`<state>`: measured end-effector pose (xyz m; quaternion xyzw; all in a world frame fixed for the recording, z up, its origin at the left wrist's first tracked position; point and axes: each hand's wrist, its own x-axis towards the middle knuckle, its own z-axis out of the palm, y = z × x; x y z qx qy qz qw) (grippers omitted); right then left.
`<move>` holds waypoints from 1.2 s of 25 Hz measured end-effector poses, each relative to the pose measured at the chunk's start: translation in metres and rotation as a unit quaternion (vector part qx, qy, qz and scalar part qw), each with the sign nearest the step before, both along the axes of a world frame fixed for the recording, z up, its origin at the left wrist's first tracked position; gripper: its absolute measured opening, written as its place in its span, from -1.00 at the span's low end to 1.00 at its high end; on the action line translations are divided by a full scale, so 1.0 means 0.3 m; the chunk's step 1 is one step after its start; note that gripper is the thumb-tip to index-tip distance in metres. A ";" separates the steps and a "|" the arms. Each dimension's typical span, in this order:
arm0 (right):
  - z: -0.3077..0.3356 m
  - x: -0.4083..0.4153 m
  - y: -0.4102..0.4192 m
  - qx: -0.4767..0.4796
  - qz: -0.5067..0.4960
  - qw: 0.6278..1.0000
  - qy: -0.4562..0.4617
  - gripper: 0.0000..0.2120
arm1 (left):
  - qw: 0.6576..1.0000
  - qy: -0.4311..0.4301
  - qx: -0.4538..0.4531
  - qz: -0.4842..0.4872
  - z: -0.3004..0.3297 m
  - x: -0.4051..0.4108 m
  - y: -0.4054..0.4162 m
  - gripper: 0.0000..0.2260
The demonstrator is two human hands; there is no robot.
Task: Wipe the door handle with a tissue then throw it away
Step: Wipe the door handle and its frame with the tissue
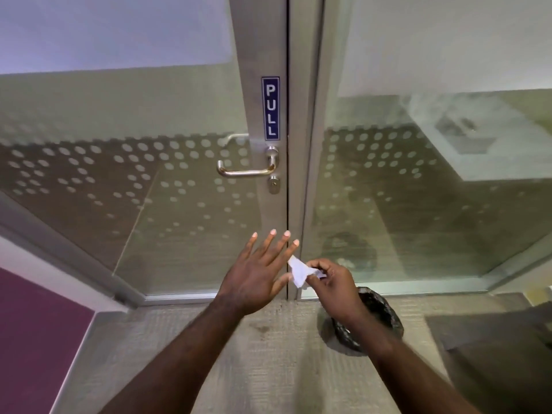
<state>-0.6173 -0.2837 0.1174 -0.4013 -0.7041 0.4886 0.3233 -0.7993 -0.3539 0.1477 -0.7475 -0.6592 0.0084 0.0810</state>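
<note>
A metal lever door handle [245,171] sits on the steel frame of a glass door, under a blue PULL sign [270,108]. Well below the handle, my left hand [257,274] is flat with its fingers spread and holds nothing. Just to its right, my right hand [331,282] pinches a small crumpled white tissue [297,271], which sticks out toward the left hand's thumb. A bin lined with a black bag [385,312] stands on the floor under my right wrist, partly hidden by the forearm.
A keyhole plate [273,184] sits below the handle. Frosted dotted glass panels [134,180] flank the door seam. A purple wall panel [33,333] is at the lower left, and a dark mat [490,330] lies on the grey carpet at the right.
</note>
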 end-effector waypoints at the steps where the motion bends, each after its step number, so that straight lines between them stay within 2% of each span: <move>1: 0.003 -0.027 0.008 0.029 -0.019 0.999 -0.008 -0.66 | 1.000 -0.002 0.007 0.011 0.001 -0.047 -0.009 -0.43; 6: 0.074 -0.154 0.098 0.162 -0.132 0.978 -0.022 -0.71 | 0.994 -0.007 0.092 0.062 0.070 -0.289 0.053 -0.38; 10: 0.186 -0.269 0.246 0.376 -0.135 0.917 -0.007 -0.53 | 0.981 -0.001 0.171 0.094 0.183 -0.476 0.159 -0.35; 12: 0.231 -0.323 0.327 0.435 -0.135 0.890 -0.029 -0.53 | 0.975 -0.002 0.196 0.109 0.217 -0.560 0.200 -0.34; 15: 0.258 -0.399 0.394 0.452 -0.138 0.880 -0.042 -0.54 | 0.970 0.015 0.218 0.102 0.237 -0.661 0.254 -0.32; 19: 0.240 -0.478 0.412 0.432 -0.133 0.890 -0.054 -0.59 | 0.967 0.037 0.249 0.048 0.217 -0.752 0.323 -0.27; 23: 0.234 -0.495 0.400 0.408 -0.184 0.894 -0.041 -0.56 | 0.962 0.063 0.265 -0.012 0.188 -0.842 0.361 -0.22; 26: 0.285 -0.540 0.390 0.436 -0.211 0.874 -0.035 -0.58 | 0.958 0.071 0.273 -0.054 0.193 -0.906 0.386 -0.19; 30: 0.392 -0.649 0.415 0.509 -0.225 0.831 -0.021 -0.59 | 0.949 0.082 0.288 -0.100 0.214 -0.962 0.422 -0.20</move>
